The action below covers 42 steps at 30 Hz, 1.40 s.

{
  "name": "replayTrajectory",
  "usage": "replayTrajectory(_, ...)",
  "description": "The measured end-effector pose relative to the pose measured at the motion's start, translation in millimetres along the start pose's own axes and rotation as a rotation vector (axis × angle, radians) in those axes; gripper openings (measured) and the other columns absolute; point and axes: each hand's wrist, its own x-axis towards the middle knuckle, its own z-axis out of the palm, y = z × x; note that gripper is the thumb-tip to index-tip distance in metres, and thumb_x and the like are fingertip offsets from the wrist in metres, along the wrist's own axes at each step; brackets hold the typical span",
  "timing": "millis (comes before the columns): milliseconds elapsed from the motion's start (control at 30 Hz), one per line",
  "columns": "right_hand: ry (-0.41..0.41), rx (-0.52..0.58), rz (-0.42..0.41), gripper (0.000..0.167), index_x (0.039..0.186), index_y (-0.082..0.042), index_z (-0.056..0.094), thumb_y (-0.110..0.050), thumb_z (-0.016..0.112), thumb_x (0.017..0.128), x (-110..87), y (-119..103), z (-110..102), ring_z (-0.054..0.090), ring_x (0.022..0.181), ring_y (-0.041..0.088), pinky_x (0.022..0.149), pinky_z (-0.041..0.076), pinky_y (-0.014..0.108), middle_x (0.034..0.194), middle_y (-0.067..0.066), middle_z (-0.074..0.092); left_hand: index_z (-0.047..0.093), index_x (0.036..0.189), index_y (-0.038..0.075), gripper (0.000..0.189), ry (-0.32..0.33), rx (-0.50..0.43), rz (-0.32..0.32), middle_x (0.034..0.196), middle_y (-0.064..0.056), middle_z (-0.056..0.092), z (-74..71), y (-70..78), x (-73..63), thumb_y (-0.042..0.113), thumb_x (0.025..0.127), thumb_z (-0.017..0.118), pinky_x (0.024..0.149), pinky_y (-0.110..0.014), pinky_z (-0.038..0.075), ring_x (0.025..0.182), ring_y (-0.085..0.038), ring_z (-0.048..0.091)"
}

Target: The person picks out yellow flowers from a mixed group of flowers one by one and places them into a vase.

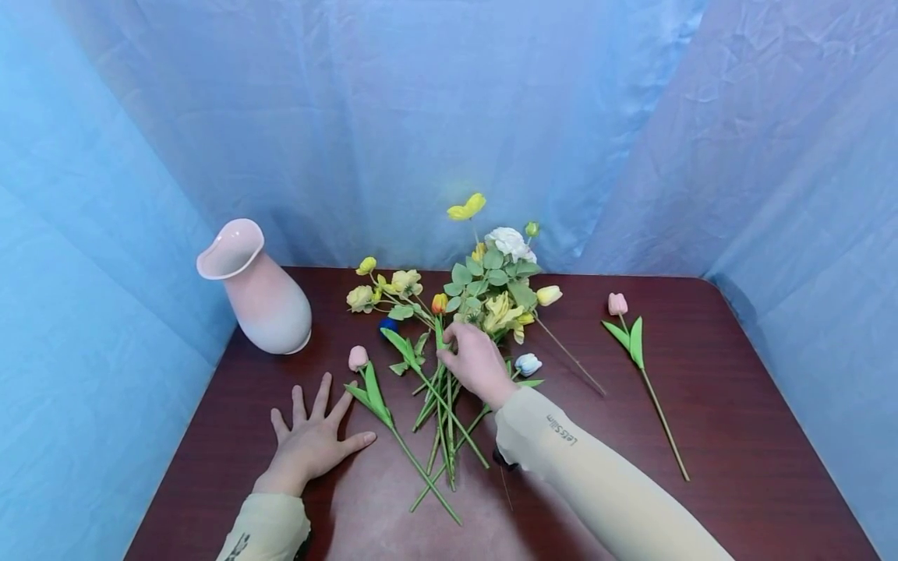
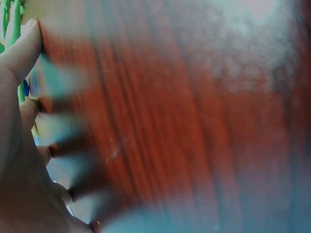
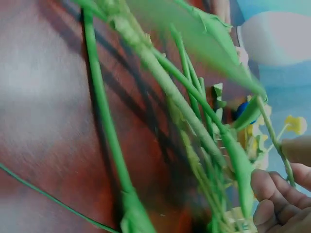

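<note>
My left hand [image 1: 309, 452] lies flat on the table with its fingers spread, beside a pink tulip [image 1: 358, 358]; the left wrist view shows its thumb [image 2: 26, 48] near green stems. Over the pile of artificial flowers, my right hand [image 1: 477, 362] pinches a green flower stem [image 3: 274, 136] between thumb and fingers. An orange tulip [image 1: 439, 304] is just beyond those fingertips; whether the pinched stem is its own, I cannot tell. Around the hand lie a white flower [image 1: 508, 243], yellow flowers [image 1: 500, 313], a pale blue tulip [image 1: 528, 365] and a dark blue flower [image 1: 388, 326].
A pink and white vase [image 1: 270, 304] with a wavy rim stands at the table's back left. Another pink tulip [image 1: 617, 304] lies apart on the right. Crossed green stems [image 1: 449, 436] point toward the front. Blue curtains [image 1: 421, 117] enclose the dark red table [image 1: 730, 405].
</note>
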Motion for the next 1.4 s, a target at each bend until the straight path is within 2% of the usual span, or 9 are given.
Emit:
replayTrajectory(367,0.063,0.050,0.106,0.019,0.099,-0.010,0.054,-0.002,0.068,0.089,-6.2,15,13,0.052,0.080,0.024,0.072,0.047,0.039,0.098,0.008,0.054,0.035,0.161,0.021,0.098,-0.009,0.007,0.005,0.171,-0.017,-0.004,-0.9,-4.4,4.1,0.080,0.084,0.058,0.105,-0.084,-0.008,0.149,-0.060,-0.013)
replayTrajectory(533,0.008,0.267,0.170,0.016,0.106,-0.006,0.050,0.001,0.062,0.097,-8.8,16,12,0.063,0.067,0.025,0.063,0.053,0.034,0.099,0.011,0.050,0.035,0.161,0.022,0.098,-0.007,0.003,0.004,0.171,-0.018,-0.003,-1.9,-3.7,3.2,0.079,0.085,0.058,0.105,-0.085,-0.008,0.149,-0.060,-0.012)
replayTrajectory(633,-0.022,0.425,0.181,0.017,0.112,-0.003,0.048,0.003,0.059,0.100,-10.8,16,11,0.066,0.061,0.030,0.062,0.059,0.039,0.099,0.013,0.047,0.034,0.161,0.022,0.098,-0.009,0.005,0.005,0.171,-0.017,-0.004,-1.6,-3.8,4.2,0.079,0.085,0.058,0.105,-0.084,-0.009,0.149,-0.060,-0.013)
replayTrajectory(800,-0.116,0.611,0.196,0.019,0.120,-0.001,0.054,0.000,0.058,0.102,-13.2,14,6,0.069,0.066,0.029,0.072,0.061,0.049,0.100,0.014,0.050,0.034,0.161,0.021,0.098,-0.001,-0.010,0.009,0.171,-0.018,-0.003,-1.6,-3.0,4.2,0.078,0.085,0.059,0.104,-0.084,-0.010,0.148,-0.061,-0.013)
replayTrajectory(933,-0.188,0.632,0.205,0.025,0.127,-0.004,0.060,-0.007,0.060,0.102,-14.1,16,2,0.072,0.078,0.032,0.078,0.060,0.050,0.110,0.013,0.057,0.036,0.160,0.019,0.092,0.021,-0.035,0.019,0.170,-0.021,0.001,-3.5,-1.1,1.3,0.070,0.088,0.063,0.103,-0.085,-0.010,0.148,-0.062,-0.011)
replayTrajectory(1067,-0.202,0.550,0.170,0.023,0.126,-0.007,0.063,-0.012,0.060,0.103,-20.0,18,1,0.070,0.078,0.033,0.076,0.059,0.050,0.106,0.012,0.064,0.037,0.160,0.019,0.086,0.034,-0.029,0.027,0.170,-0.020,0.004,-3.3,-1.7,1.3,0.064,0.091,0.063,0.104,-0.086,-0.008,0.148,-0.062,-0.009)
replayTrajectory(1233,-0.165,0.110,-0.074,0.007,0.100,-0.012,0.068,-0.019,0.066,0.099,-36.0,10,6,0.060,0.063,0.018,0.060,0.051,0.034,0.079,0.000,0.066,0.037,0.160,0.019,0.088,0.027,-0.029,0.018,0.171,-0.019,0.004,-1.7,-3.8,3.1,0.067,0.090,0.062,0.105,-0.085,-0.009,0.148,-0.061,-0.010)
replayTrajectory(1300,-0.157,-0.067,-0.145,0.013,0.088,-0.017,0.065,-0.027,0.069,0.097,-44.7,5,10,0.054,0.059,0.012,0.055,0.045,0.031,0.073,-0.006,0.062,0.037,0.160,0.019,0.088,0.031,-0.029,0.014,0.171,-0.019,0.004,-1.3,-4.3,3.4,0.067,0.090,0.063,0.105,-0.084,-0.009,0.148,-0.061,-0.010)
replayTrajectory(1400,-0.163,-0.216,-0.192,0.027,0.078,-0.020,0.055,-0.033,0.072,0.094,-57.8,1,14,0.050,0.055,0.011,0.049,0.041,0.032,0.067,-0.007,0.055,0.038,0.159,0.017,0.087,0.048,-0.033,0.018,0.170,-0.020,0.006,-0.3,-3.3,2.3,0.065,0.090,0.064,0.105,-0.085,-0.008,0.148,-0.062,-0.009)
